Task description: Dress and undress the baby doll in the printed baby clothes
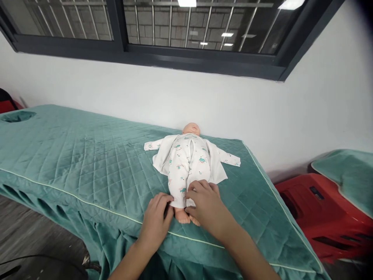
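A baby doll lies on its back on a green quilted bed, head toward the wall. It wears white printed trousers and an unbuttoned white top spread out to both sides. My left hand rests at the doll's left trouser cuff, fingers curled on the fabric beside a bare foot. My right hand lies over the other trouser leg, fingers bent and pinching the cloth near the cuff.
The bed's front edge runs just under my wrists, with a pleated skirt below. A face hole sits at the bed's far left. A red plastic object and a second green-covered bed stand at right. White wall and a barred window are behind.
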The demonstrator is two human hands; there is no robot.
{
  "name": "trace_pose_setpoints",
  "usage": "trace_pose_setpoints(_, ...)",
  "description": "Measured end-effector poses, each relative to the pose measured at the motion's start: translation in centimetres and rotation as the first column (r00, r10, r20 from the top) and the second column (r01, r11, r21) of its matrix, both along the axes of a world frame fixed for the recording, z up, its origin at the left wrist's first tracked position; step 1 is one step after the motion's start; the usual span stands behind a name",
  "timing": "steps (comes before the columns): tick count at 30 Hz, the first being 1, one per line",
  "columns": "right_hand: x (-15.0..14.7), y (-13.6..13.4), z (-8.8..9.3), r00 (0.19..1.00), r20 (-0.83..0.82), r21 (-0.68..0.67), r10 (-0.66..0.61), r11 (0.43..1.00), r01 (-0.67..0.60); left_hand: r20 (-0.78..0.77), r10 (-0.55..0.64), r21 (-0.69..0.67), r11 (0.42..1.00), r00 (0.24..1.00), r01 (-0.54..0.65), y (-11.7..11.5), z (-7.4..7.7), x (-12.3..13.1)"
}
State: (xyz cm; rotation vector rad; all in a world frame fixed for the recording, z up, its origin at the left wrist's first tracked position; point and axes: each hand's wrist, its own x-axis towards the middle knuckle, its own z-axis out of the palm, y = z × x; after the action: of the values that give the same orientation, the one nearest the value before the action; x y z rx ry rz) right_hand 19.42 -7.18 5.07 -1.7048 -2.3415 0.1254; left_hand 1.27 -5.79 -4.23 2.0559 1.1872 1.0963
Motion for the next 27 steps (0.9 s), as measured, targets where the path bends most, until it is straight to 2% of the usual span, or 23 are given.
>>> trace_pose_setpoints(5,-0.9,0.9,-0.4,0.996,0.057,-0.018,0.067,0.998,-0.066,0.155,-0.037,-0.117,0.992,0.987,0.055,-0.3,1.3,-0.2)
trace_pose_setpoints(9,-1.1,-0.1,0.3,0.991,-0.099,-0.053,0.091,0.994,-0.097,0.189,-0.015,-0.148,0.988,0.982,0.043,-1.2,1.6,-1.1)
trace_pose_setpoints(14,-1.7,-2.0,1.3,0.952,-0.283,-0.076,0.119,0.986,-0.145,0.125,0.053,-0.169,0.985,0.991,-0.031,-2.7,0.6,-2.6)
trace_pose_setpoints(19,-1.7,-2.6,0.4,0.937,-0.331,-0.096,0.108,0.984,-0.147,-0.012,0.074,-0.043,0.996,0.997,-0.075,-3.7,-0.5,-2.8)
trace_pose_setpoints(23,-0.2,-3.0,-0.2,0.872,-0.481,-0.073,0.089,0.987,-0.141,-0.09,0.053,0.094,0.995,0.995,-0.044,-4.0,0.1,-1.3)
trace_pose_setpoints(25,0.8,-3.4,-0.7,0.827,-0.558,-0.009,0.069,0.996,-0.09,-0.126,0.055,0.133,0.99,0.99,-0.038,-3.7,0.5,-0.4)
trace_pose_setpoints(27,1.7,-4.1,-1.6,0.807,-0.59,0.05,0.015,0.999,0.018,-0.158,0.063,0.175,0.984,0.985,-0.034,-3.2,0.9,0.4)
